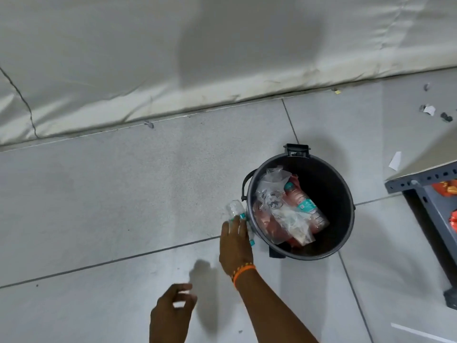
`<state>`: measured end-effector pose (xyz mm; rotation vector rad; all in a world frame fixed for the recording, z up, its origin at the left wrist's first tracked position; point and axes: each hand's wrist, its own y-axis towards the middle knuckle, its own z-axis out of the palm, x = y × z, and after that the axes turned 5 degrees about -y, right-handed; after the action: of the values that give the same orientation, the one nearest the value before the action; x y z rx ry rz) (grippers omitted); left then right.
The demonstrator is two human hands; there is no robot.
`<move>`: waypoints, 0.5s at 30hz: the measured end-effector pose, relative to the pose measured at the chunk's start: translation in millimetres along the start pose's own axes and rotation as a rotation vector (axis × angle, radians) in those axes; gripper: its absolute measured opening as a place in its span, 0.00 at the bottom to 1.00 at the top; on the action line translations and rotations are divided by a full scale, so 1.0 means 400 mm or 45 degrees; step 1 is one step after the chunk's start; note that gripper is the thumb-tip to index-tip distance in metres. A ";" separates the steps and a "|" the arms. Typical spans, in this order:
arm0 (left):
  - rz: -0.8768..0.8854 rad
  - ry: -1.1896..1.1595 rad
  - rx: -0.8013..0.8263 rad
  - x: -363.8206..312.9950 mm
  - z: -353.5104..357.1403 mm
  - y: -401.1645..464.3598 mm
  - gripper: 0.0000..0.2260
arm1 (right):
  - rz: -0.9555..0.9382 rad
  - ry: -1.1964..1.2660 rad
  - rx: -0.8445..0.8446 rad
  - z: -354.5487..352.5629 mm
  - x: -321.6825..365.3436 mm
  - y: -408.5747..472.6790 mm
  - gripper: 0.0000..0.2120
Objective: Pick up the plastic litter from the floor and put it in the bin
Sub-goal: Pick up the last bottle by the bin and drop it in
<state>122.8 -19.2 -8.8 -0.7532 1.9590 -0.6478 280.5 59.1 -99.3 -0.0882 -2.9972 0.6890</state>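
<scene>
A black round bin [336, 194] stands on the grey tiled floor right of centre. Inside it lie a clear plastic bag [284, 214] and a plastic bottle [305, 206] with a teal label. My right hand [235, 246], with an orange band at the wrist, is shut on a clear plastic bottle [234, 208] with a teal label, held just left of the bin's rim. My left hand [173, 310] hovers lower down with loosely curled fingers and nothing in it.
A white padded mat [173, 58] fills the far side. A grey metal rack [425, 194] with orange packets stands at the right edge. Small paper scraps [429, 110] and a white slip [395, 160] lie on the floor beyond the bin.
</scene>
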 end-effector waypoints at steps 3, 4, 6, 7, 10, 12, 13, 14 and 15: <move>-0.032 -0.023 0.007 0.048 0.009 -0.003 0.09 | 0.288 0.091 -0.061 0.045 0.007 0.113 0.28; -0.026 -0.034 0.023 0.061 0.010 0.002 0.09 | 0.281 0.104 -0.061 0.046 0.014 0.129 0.28; -0.019 -0.043 0.053 0.074 0.013 0.006 0.09 | 0.230 0.132 -0.041 0.049 0.021 0.133 0.27; -0.010 -0.038 0.065 0.077 0.017 0.008 0.09 | 0.202 0.136 -0.046 0.051 0.017 0.125 0.26; 0.010 -0.007 0.064 0.079 0.027 0.014 0.10 | 0.127 0.233 0.041 0.021 0.024 0.060 0.25; 0.006 0.001 0.073 0.064 0.039 0.012 0.10 | 0.024 0.342 0.022 -0.034 0.041 -0.022 0.26; 0.005 0.019 0.076 0.058 0.042 0.010 0.10 | -0.060 0.437 -0.059 -0.069 0.050 -0.078 0.27; 0.010 0.042 0.085 0.058 0.044 0.009 0.09 | -0.140 0.543 -0.168 -0.108 0.050 -0.135 0.27; 0.011 0.053 0.112 0.055 0.045 0.006 0.09 | -0.200 0.640 -0.294 -0.154 0.032 -0.191 0.28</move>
<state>129.5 -35.8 -30.9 -0.6819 1.9572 -0.7454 269.2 18.1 -9.8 -0.0299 -2.5481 0.2514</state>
